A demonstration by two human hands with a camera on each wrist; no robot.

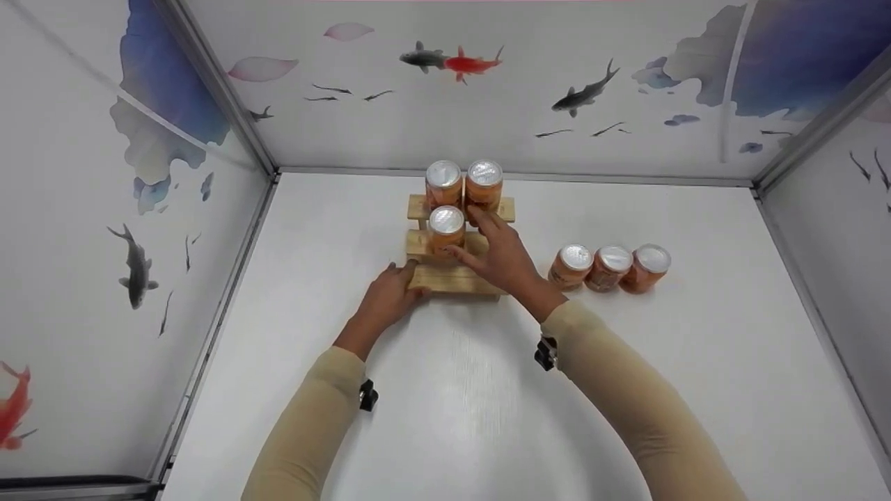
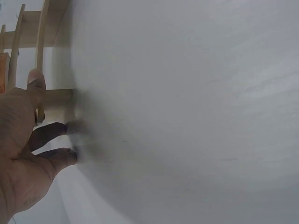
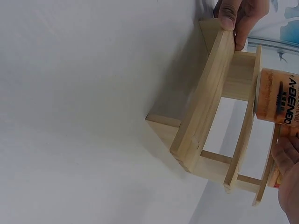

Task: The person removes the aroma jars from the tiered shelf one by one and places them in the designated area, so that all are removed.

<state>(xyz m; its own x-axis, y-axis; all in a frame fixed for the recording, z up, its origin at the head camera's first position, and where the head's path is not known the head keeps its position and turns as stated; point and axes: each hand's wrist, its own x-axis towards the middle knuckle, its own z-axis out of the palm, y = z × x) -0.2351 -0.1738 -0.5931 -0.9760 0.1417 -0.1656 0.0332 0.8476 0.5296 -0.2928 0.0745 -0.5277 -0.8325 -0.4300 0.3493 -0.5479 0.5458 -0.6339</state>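
A stepped wooden rack (image 1: 456,278) with three tiers stands on the white table. Its lowest tier is gripped at the left end by my left hand (image 1: 391,296), thumb and fingers around the board's edge. Two orange cans with silver lids, a back left can (image 1: 443,182) and a back right can (image 1: 485,182), stand upright on the top tier. On the middle tier is another orange can (image 3: 278,98), left of centre. My right hand (image 1: 505,257) reaches over the rack's right side, thumb beside the middle can and fingertips at the back right can.
To the right of the rack, three more orange cans (image 1: 609,268) stand upright in a row on the table (image 1: 459,396). White panels printed with fish enclose the table, a back wall (image 1: 487,125) close behind the rack and others at both sides.
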